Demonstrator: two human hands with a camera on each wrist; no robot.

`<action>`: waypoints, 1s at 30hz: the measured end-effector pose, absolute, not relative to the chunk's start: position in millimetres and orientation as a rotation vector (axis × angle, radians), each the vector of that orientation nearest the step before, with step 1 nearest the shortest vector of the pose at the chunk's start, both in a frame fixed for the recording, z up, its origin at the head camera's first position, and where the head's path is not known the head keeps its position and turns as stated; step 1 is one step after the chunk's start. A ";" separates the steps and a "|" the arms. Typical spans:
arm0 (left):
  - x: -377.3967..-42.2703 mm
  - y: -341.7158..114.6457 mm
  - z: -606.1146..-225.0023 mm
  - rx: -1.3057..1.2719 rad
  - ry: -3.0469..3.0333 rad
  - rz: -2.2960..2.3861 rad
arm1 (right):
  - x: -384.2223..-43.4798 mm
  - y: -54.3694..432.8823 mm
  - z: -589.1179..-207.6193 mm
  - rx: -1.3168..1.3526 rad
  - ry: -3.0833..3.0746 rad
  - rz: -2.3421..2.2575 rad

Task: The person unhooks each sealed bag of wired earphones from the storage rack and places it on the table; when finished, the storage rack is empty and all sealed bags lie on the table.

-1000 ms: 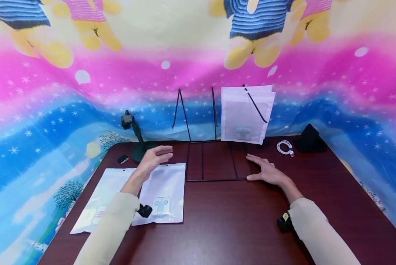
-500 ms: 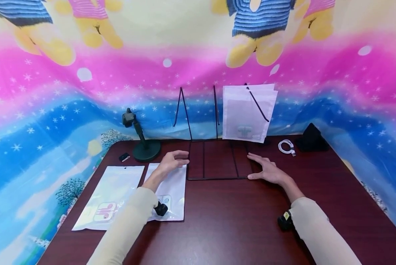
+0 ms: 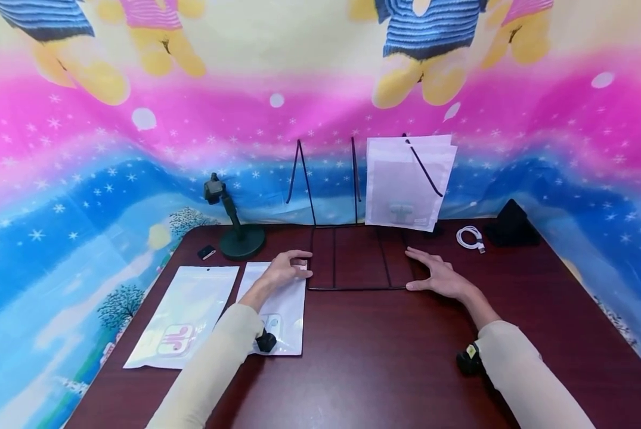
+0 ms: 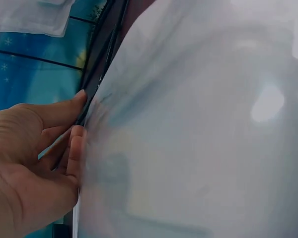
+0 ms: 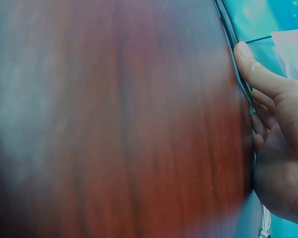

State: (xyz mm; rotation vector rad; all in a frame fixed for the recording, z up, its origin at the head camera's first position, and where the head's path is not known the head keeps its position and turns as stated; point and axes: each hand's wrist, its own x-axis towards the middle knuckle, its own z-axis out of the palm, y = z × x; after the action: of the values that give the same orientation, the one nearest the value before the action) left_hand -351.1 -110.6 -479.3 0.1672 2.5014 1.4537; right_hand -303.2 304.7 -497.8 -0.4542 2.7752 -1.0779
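A black wire display rack (image 3: pixel 358 289) with upright hook arms stands on the table. At its base's left side, my left hand (image 3: pixel 285 269) touches the wire with thumb and fingertips; the left wrist view shows this contact too. My right hand (image 3: pixel 442 277) touches the base's right side, thumb at the front corner and fingers spread farther back. White pouches (image 3: pixel 403 179) with earphones hang on the rack's right hook. Partly under my left forearm and hand lies a white earphone pouch (image 3: pixel 293 339). Another pouch (image 3: pixel 202 298), with a pink earphone picture, lies left of it.
A dark green stand (image 3: pixel 242 241) and a small black object (image 3: pixel 206 251) are at the back left of the table (image 3: pixel 363 369). A coiled white cable (image 3: pixel 469 238) and a black wedge-shaped item (image 3: pixel 512 223) sit back right. A printed curtain (image 3: pixel 320 89) hangs behind.
My left hand has moved right from above the pouches to the rack's left side. The right hand stays at the rack's right side. The head view has shifted slightly.
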 end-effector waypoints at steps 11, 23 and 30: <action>-353.8 -106.9 -485.4 0.285 2.552 1.430 | -303.5 316.6 -488.4 -0.465 2.699 -1.200; -349.7 -110.1 -488.8 0.252 2.536 1.461 | -309.2 345.0 -433.6 -0.157 2.799 -1.592; -347.8 -115.1 -490.4 0.270 2.545 1.463 | -319.9 352.7 -377.7 -0.083 2.901 -1.805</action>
State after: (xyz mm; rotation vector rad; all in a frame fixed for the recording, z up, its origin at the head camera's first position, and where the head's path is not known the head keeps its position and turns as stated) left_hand -347.8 -115.1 -490.4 0.2700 2.5447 1.4632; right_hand -319.9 352.7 -377.7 -0.0830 2.9009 -1.8046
